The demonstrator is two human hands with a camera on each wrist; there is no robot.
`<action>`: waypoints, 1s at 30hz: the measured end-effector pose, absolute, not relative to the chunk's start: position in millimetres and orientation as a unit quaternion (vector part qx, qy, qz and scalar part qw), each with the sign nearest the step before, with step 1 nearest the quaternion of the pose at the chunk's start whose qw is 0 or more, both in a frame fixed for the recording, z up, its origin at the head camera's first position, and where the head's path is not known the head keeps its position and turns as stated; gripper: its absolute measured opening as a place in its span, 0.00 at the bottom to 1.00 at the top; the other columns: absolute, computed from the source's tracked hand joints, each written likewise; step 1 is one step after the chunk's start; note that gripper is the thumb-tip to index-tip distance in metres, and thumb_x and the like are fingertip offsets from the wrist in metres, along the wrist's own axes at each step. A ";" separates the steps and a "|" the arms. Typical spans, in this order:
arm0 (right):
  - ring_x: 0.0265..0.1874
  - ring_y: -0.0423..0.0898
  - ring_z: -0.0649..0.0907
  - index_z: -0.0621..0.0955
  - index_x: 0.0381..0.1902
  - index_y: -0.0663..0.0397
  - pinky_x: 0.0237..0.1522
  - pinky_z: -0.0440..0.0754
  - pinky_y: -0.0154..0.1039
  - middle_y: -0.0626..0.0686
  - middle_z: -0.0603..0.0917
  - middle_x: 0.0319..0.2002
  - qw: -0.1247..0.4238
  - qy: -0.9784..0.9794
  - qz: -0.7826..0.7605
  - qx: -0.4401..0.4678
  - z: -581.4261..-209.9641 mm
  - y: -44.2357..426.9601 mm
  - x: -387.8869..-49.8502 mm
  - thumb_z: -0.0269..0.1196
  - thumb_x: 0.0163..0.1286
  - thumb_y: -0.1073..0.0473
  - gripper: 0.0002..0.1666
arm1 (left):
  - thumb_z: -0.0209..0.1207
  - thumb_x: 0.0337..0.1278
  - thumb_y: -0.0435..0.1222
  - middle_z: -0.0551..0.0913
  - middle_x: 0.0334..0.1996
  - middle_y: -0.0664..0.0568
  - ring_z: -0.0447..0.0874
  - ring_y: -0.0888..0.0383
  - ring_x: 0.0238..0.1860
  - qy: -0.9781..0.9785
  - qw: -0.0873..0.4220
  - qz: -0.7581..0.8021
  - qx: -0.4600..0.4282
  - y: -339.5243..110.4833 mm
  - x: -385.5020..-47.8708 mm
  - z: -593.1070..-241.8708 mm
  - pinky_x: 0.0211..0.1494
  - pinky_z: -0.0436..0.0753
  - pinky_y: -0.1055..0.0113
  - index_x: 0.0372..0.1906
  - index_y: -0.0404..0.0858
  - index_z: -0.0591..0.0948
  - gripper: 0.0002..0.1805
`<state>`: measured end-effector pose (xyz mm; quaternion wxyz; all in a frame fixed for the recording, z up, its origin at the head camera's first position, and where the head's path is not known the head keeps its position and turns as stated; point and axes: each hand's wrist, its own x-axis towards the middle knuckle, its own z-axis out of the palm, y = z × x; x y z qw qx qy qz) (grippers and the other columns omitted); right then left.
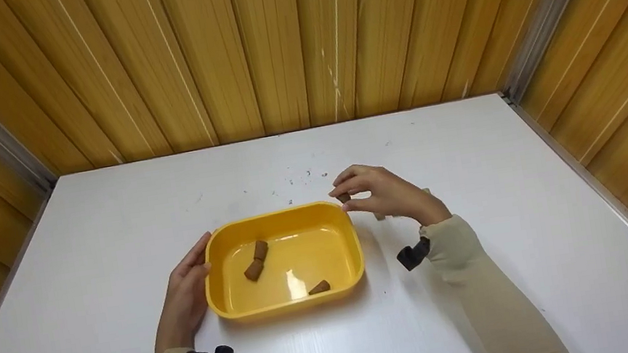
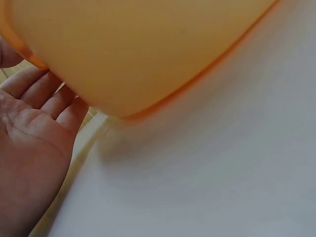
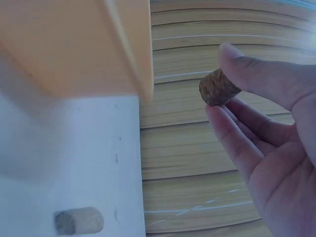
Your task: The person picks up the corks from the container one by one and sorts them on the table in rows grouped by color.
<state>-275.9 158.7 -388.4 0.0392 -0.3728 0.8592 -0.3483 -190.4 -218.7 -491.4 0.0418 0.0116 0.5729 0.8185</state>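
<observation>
Head view: a yellow plastic tray (image 1: pixel 292 259) with rounded corners sits on a white tabletop (image 1: pixel 113 250), well inside the side edges and apart from the far edge, where wood-look panels (image 1: pixel 269 40) rise. Between tray and far edge runs a wide band of tabletop carrying dark crumbs (image 1: pixel 308 173); broad white margins lie to either side too.

The left hand (image 1: pixel 183 292) lies along the tray's left wall, its grip fairly straight-fingered, touching the outside near the rim rather than curling around it. The right hand (image 1: pixel 381 191) is just beyond the tray's far right corner, its grip pinching a brown cork stopper (image 3: pixel 217 89) between thumb and fingers; the right wrist view shows this cork outside the rim, with a gap between them.

Inside the tray, an upper cork (image 1: pixel 261 250) and a lower cork (image 1: pixel 254 271) meet end to end toward the left, and a third cork (image 1: pixel 319 288) lies against the near wall, right of middle, partly hidden by the rim. A loose cork (image 3: pixel 89 220) lies on its side on the tabletop, apart from the tray; something pale peeks out behind the right wrist, possibly another cork, though too covered to be sure
</observation>
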 end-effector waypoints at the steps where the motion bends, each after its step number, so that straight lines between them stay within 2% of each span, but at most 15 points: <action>1: 0.49 0.48 0.80 0.84 0.50 0.53 0.55 0.81 0.46 0.52 0.80 0.52 0.036 0.860 -0.353 -0.367 -390.8 161.1 -275.5 0.66 0.62 0.59 0.17 | 0.39 0.63 0.24 0.51 0.77 0.50 0.49 0.57 0.77 0.574 0.043 0.818 0.010 -218.6 -190.3 -491.5 0.68 0.67 0.76 0.75 0.36 0.55 0.33; 9: 0.44 0.49 0.81 0.85 0.44 0.54 0.45 0.84 0.46 0.53 0.82 0.47 -0.016 0.840 -0.390 -0.376 -413.7 181.0 -274.0 0.69 0.58 0.59 0.14 | 0.40 0.64 0.25 0.52 0.77 0.51 0.52 0.60 0.76 0.577 0.048 0.816 0.011 -219.2 -189.9 -492.2 0.69 0.66 0.75 0.75 0.37 0.55 0.33; 12: 0.42 0.48 0.81 0.85 0.43 0.53 0.43 0.85 0.42 0.53 0.82 0.47 -0.016 0.848 -0.383 -0.366 -421.2 187.3 -271.9 0.69 0.58 0.57 0.15 | 0.40 0.63 0.25 0.52 0.77 0.51 0.54 0.62 0.75 0.575 0.047 0.817 0.009 -219.1 -189.6 -492.4 0.69 0.66 0.75 0.75 0.37 0.55 0.33; 19: 0.42 0.47 0.81 0.85 0.46 0.54 0.44 0.85 0.40 0.53 0.81 0.48 -0.003 0.865 -0.365 -0.345 -434.7 203.2 -264.1 0.68 0.58 0.59 0.16 | 0.40 0.63 0.25 0.51 0.77 0.49 0.52 0.59 0.76 0.578 0.047 0.815 0.012 -218.9 -189.3 -491.3 0.68 0.67 0.75 0.75 0.35 0.55 0.33; 24: 0.46 0.50 0.82 0.84 0.46 0.58 0.49 0.85 0.43 0.54 0.81 0.50 0.010 0.860 -0.376 -0.346 -443.7 212.3 -259.6 0.68 0.59 0.62 0.16 | 0.40 0.65 0.25 0.52 0.77 0.48 0.61 0.66 0.71 0.570 0.043 0.820 0.016 -218.5 -188.7 -491.6 0.69 0.67 0.74 0.74 0.35 0.56 0.32; 30: 0.49 0.51 0.79 0.81 0.53 0.60 0.51 0.83 0.44 0.54 0.82 0.51 0.024 0.859 -0.390 -0.331 -453.3 219.9 -256.3 0.68 0.58 0.61 0.23 | 0.40 0.66 0.25 0.52 0.76 0.47 0.67 0.71 0.67 0.567 0.039 0.822 0.034 -219.0 -188.4 -491.4 0.69 0.67 0.72 0.74 0.34 0.55 0.31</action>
